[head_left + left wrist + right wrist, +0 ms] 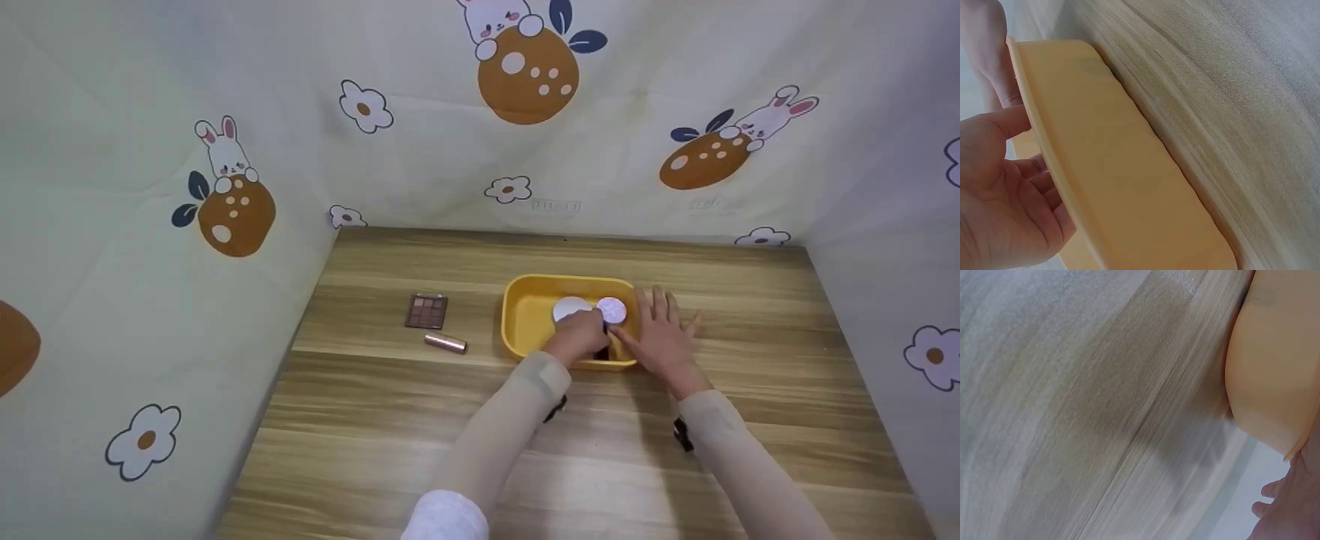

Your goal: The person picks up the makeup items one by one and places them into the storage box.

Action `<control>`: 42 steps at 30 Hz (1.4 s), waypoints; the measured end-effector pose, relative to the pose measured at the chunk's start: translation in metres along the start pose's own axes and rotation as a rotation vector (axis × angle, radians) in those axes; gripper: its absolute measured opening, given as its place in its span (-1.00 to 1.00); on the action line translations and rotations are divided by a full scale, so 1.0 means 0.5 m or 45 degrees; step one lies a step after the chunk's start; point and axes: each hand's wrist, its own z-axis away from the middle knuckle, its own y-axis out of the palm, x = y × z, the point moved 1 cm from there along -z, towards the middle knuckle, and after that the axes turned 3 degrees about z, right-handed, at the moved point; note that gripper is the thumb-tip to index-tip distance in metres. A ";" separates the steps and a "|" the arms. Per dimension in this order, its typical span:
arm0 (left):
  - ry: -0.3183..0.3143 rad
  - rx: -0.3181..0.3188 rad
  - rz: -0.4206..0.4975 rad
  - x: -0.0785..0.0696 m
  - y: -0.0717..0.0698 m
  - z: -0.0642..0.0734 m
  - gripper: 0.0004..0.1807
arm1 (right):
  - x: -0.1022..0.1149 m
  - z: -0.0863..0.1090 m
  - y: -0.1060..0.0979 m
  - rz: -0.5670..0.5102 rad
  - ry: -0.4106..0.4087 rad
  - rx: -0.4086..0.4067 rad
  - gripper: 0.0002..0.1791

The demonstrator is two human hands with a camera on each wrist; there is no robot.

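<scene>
A yellow plastic basket (529, 319) stands on the table. Inside, toward its right end, are a white round item (570, 306) and a smaller pale round case (612, 310). My left hand (579, 335) reaches over the near rim with curled fingers, at a dark slim item (602, 352) that it seems to pinch; the rim and fingers hide much of this. In the left wrist view the fingers bend behind the basket's wall (1100, 146). My right hand (666, 339) lies at the right end with fingers extended outside the rim and its thumb reaching over the inside.
Left of the basket lie a square eyeshadow palette (427, 311) and a shiny pinkish lipstick tube (445, 343). The wood-grain table (360, 420) is bordered at the back and sides by cloth (420, 165) printed with rabbits and flowers.
</scene>
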 end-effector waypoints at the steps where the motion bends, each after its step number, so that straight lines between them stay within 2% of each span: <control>1: -0.002 0.002 -0.002 0.000 -0.001 0.001 -0.68 | 0.000 0.000 -0.001 -0.003 0.000 -0.002 0.08; 15: -0.017 0.033 0.019 0.006 0.003 -0.005 -0.67 | 0.001 0.001 -0.001 0.004 -0.009 -0.011 0.05; 28: -0.021 0.065 0.006 0.002 -0.003 0.002 -0.70 | -0.001 0.000 0.000 0.006 -0.008 -0.002 0.04; 35: 0.015 0.014 0.003 0.007 -0.014 0.007 -0.75 | 0.002 0.000 0.001 -0.014 -0.013 -0.020 0.04; 42: 0.021 -0.020 0.039 0.015 -0.032 0.010 -0.70 | 0.002 0.001 -0.001 0.007 -0.006 -0.004 0.06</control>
